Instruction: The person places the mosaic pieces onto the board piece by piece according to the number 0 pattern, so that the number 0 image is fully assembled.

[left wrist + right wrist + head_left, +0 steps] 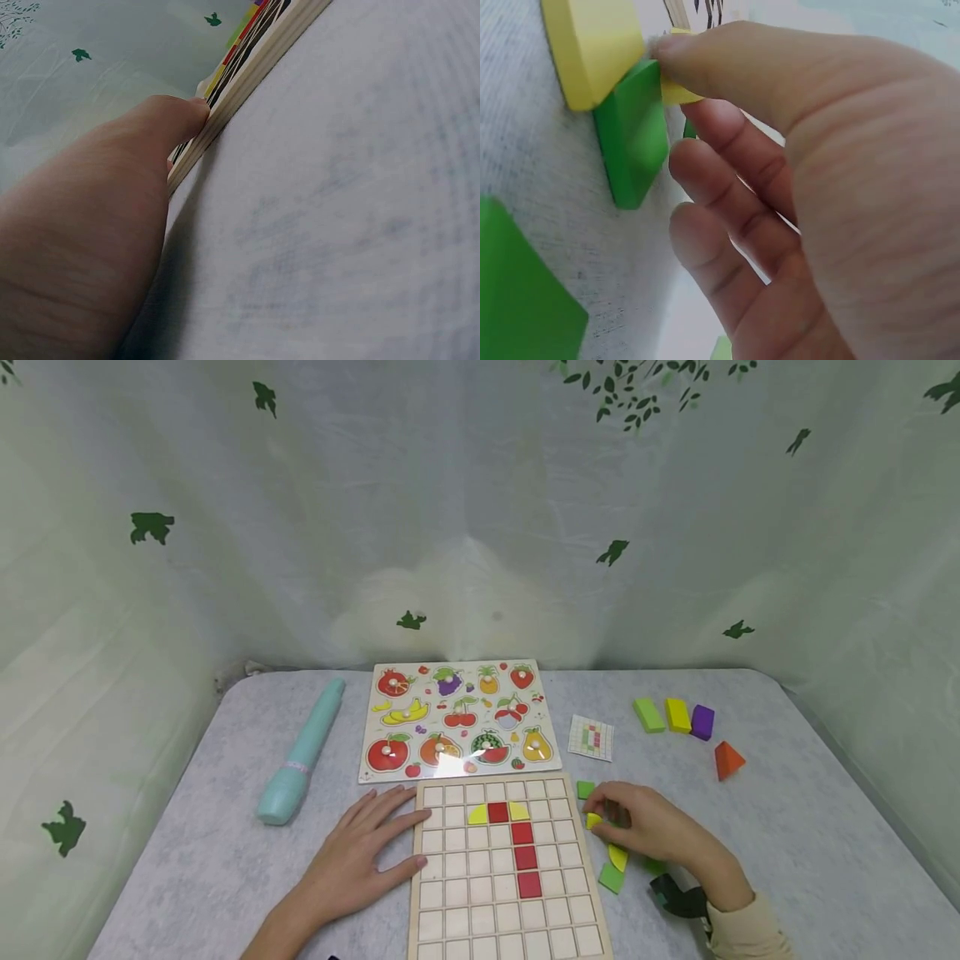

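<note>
Pinching a small yellow piece (593,821) between thumb and forefinger, the right hand (654,822) is placed, in the head view, just beyond the right edge of the gridded board (477,890); from the grip, the board therefore lies to the left, and of the two hands this one is nearer the piece. The left hand (366,852) rests with extended fingers at the board's opposite edge. Red squares (526,857) occupy several cells. In the left wrist view, I see a thumb touching the board's side; the remaining fingers are mostly hidden. In the right wrist view, thumb and forefinger meet on the yellow piece, the other fingers bending loosely; a green piece (635,142) and a second yellow piece (592,49) lie near it on the table (817,852). The held piece's long axis cannot be told, since the thumb covers part of it.
</note>
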A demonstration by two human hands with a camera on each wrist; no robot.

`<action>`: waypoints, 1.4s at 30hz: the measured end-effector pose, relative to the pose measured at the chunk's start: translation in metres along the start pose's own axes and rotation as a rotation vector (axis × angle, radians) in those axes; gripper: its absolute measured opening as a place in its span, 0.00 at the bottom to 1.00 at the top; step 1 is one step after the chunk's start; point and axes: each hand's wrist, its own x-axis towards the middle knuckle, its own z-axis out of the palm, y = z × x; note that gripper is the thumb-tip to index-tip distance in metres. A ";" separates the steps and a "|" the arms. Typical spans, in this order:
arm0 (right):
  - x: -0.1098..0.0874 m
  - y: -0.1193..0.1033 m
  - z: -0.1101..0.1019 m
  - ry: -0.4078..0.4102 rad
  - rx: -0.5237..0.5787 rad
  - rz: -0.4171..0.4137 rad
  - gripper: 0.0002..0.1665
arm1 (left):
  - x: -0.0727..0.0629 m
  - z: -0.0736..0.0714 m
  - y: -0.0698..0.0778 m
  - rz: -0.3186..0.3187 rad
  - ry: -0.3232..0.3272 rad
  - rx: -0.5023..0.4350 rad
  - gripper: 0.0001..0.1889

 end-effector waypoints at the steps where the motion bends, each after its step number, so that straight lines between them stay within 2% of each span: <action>1: 0.000 0.000 -0.001 -0.006 -0.001 0.010 0.12 | 0.000 0.000 0.000 0.000 -0.001 0.001 0.32; 5: -0.001 -0.001 -0.004 -0.010 0.002 0.005 0.11 | -0.001 0.001 0.000 0.005 0.003 0.005 0.32; 13: -0.002 -0.004 -0.004 0.020 0.014 -0.046 0.05 | -0.002 0.002 -0.001 0.008 0.006 0.009 0.32; 21: 0.000 -0.016 -0.001 0.053 0.040 -0.142 0.08 | -0.001 0.002 -0.001 0.007 0.004 0.006 0.32; 34: 0.012 -0.045 0.033 -0.018 0.234 -0.340 0.08 | 0.000 0.000 -0.001 -0.005 -0.005 0.006 0.32; 37: 0.013 -0.053 0.039 -0.052 0.241 -0.385 0.06 | 0.000 0.000 -0.001 -0.006 -0.007 0.004 0.32; 42: 0.015 -0.061 0.047 -0.085 0.222 -0.405 0.02 | 0.001 0.000 -0.001 0.000 -0.005 0.005 0.32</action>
